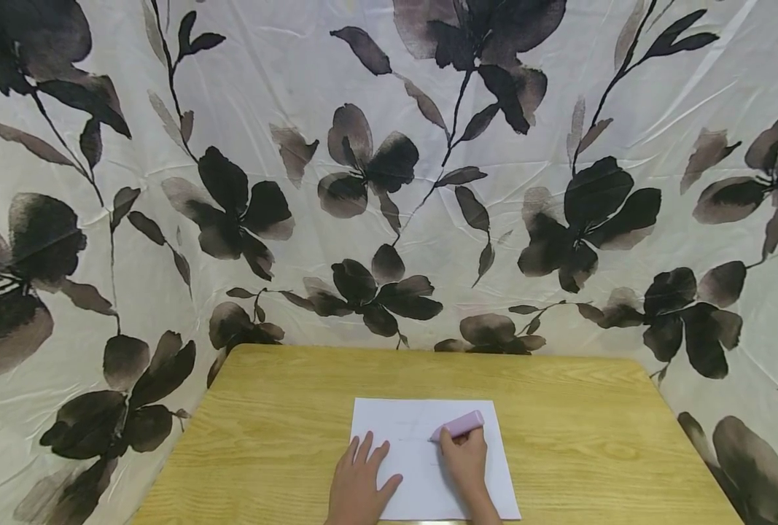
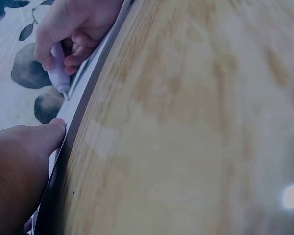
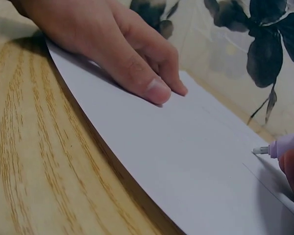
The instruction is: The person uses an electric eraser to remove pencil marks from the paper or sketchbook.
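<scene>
A white sheet of paper (image 1: 416, 490) lies on the wooden table, with a few faint lines across it. My left hand (image 1: 360, 483) rests on its left part, fingers spread and flat. In my right hand (image 1: 469, 463) I grip a thick lilac pen (image 1: 462, 424), tilted, its tip at the paper near one of the lines. From the right wrist view, the pen (image 3: 287, 145) shows a narrow metallic tip, while the fingers holding it are mostly cut off by the frame edge. The left wrist view shows the left thumb (image 2: 51, 129) at the paper's edge.
The yellow wood-grain table (image 1: 264, 415) extends around the paper on the left, right and far sides. Behind it hangs a pale cloth (image 1: 493, 255) with dark flowers, which also covers both sides.
</scene>
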Motion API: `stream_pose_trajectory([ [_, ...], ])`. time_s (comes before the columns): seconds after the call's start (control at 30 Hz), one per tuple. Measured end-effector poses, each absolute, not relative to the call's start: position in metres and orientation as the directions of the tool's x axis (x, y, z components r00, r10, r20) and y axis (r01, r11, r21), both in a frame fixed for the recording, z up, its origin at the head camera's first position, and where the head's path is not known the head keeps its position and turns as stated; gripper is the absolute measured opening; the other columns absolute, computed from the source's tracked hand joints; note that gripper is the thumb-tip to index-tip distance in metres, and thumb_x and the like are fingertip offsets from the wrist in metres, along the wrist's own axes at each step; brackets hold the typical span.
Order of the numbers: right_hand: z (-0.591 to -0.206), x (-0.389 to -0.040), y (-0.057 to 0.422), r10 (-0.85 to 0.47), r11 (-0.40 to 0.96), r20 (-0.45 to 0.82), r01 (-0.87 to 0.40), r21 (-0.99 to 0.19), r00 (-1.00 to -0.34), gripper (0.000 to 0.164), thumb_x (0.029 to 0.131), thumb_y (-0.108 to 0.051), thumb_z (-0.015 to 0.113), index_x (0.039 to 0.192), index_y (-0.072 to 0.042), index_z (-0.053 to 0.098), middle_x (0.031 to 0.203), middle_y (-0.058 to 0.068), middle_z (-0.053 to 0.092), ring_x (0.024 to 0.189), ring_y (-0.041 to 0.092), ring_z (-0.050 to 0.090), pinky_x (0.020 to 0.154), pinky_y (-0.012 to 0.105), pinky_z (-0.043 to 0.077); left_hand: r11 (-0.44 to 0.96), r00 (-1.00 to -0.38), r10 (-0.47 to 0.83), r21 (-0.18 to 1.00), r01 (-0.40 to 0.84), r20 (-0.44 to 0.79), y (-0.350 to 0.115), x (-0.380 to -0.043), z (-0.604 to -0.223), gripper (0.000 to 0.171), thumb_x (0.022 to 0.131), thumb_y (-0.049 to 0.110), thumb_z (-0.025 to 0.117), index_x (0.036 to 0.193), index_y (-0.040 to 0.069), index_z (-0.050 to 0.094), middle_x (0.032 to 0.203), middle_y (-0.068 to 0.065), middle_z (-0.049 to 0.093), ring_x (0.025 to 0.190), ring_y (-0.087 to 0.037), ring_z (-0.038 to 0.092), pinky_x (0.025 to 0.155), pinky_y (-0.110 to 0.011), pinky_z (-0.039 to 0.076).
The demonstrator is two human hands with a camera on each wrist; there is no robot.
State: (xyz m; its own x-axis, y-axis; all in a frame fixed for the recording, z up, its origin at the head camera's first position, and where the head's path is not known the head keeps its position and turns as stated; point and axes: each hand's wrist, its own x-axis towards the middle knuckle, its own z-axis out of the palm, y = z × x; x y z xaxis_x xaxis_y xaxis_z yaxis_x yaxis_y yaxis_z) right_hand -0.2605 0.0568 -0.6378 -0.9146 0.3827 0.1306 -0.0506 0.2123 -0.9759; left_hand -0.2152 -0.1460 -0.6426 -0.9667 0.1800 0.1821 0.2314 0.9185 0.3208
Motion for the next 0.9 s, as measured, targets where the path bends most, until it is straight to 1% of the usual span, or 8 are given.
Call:
stream_pose_trajectory([
  [0.23, -0.6376, -0.2602, 0.0562, 0.376, 0.224, 0.156, -0.074, -0.972, -0.913, 0.025, 0.078, 0.002, 0.069, 0.09, -0.001, 0.047, 0.062, 0.002, 0.054, 0.049, 0.009, 0.051, 0.043, 0.022, 0.045, 0.916, -0.967, 0.175, 0.33, 0.23, 0.187, -0.1449, -0.2144, -0.6419, 0.06, 0.088, 0.057, 0.059, 0.133, 0.017, 0.059, 0.144, -0.018, 0.045, 0.135, -0.043, 0.034, 0.108, -0.057, 0.031],
  [0.4, -0.6369, -0.2611, 0.0552, 0.374, 0.233, 0.161, -0.076, -0.969, -0.913, 0.025, 0.077, 0.002, 0.07, 0.09, -0.001, 0.048, 0.063, 0.003, 0.054, 0.05, 0.009, 0.051, 0.044, 0.022, 0.045, 0.916, -0.969, 0.174, 0.331, 0.225, 0.178, -0.1441, -0.2139, -0.6412, 0.06, 0.089, 0.057, 0.058, 0.134, 0.017, 0.058, 0.145, -0.017, 0.044, 0.136, -0.043, 0.033, 0.108, -0.057, 0.03],
  [0.53, -0.6384, -0.263, 0.0545, 0.347, 0.165, 0.121, -0.066, -0.984, -0.93, 0.026, 0.08, 0.002, 0.07, 0.095, 0.002, 0.049, 0.069, 0.005, 0.057, 0.055, 0.01, 0.054, 0.048, 0.022, 0.049, 0.916, -0.967, 0.174, 0.329, 0.229, 0.188, -0.1441, -0.2134, -0.6407, 0.06, 0.089, 0.057, 0.058, 0.134, 0.017, 0.058, 0.144, -0.018, 0.045, 0.135, -0.042, 0.033, 0.108, -0.057, 0.03],
  [0.63, -0.6393, -0.2647, 0.0553, 0.336, 0.048, 0.072, -0.059, -0.997, -0.939, 0.026, 0.084, 0.002, 0.069, 0.1, 0.004, 0.048, 0.072, 0.009, 0.061, 0.057, 0.013, 0.059, 0.051, 0.025, 0.053, 0.916, -0.963, 0.176, 0.324, 0.236, 0.203, -0.1442, -0.2137, -0.6414, 0.06, 0.089, 0.058, 0.057, 0.133, 0.017, 0.059, 0.144, -0.018, 0.045, 0.135, -0.043, 0.034, 0.108, -0.057, 0.031],
  [0.7, -0.6398, -0.2656, 0.0562, 0.34, -0.005, 0.052, -0.057, -0.998, -0.939, 0.026, 0.086, 0.001, 0.067, 0.102, 0.004, 0.047, 0.071, 0.01, 0.063, 0.056, 0.016, 0.061, 0.051, 0.026, 0.055, 0.915, -0.96, 0.179, 0.323, 0.243, 0.216, -0.1445, -0.2137, -0.6425, 0.06, 0.089, 0.058, 0.057, 0.133, 0.016, 0.059, 0.143, -0.018, 0.046, 0.134, -0.043, 0.035, 0.107, -0.057, 0.031],
  [0.8, -0.6388, -0.2648, 0.0571, 0.352, -0.013, 0.039, -0.047, -0.999, -0.935, 0.025, 0.088, -0.001, 0.065, 0.103, 0.003, 0.045, 0.068, 0.01, 0.062, 0.055, 0.018, 0.061, 0.05, 0.026, 0.053, 0.913, -0.959, 0.18, 0.325, 0.246, 0.221, -0.1448, -0.2137, -0.6436, 0.06, 0.089, 0.057, 0.057, 0.132, 0.016, 0.059, 0.143, -0.018, 0.046, 0.134, -0.043, 0.035, 0.107, -0.057, 0.031],
  [0.9, -0.6332, -0.2615, 0.056, 0.338, 0.033, 0.043, -0.034, -0.999, -0.94, 0.024, 0.089, 0.0, 0.063, 0.103, 0.003, 0.044, 0.069, 0.008, 0.061, 0.056, 0.017, 0.06, 0.05, 0.023, 0.051, 0.914, -0.962, 0.181, 0.326, 0.24, 0.203, -0.1452, -0.2144, -0.6444, 0.06, 0.089, 0.057, 0.057, 0.133, 0.016, 0.059, 0.144, -0.018, 0.046, 0.135, -0.042, 0.034, 0.108, -0.057, 0.031],
])
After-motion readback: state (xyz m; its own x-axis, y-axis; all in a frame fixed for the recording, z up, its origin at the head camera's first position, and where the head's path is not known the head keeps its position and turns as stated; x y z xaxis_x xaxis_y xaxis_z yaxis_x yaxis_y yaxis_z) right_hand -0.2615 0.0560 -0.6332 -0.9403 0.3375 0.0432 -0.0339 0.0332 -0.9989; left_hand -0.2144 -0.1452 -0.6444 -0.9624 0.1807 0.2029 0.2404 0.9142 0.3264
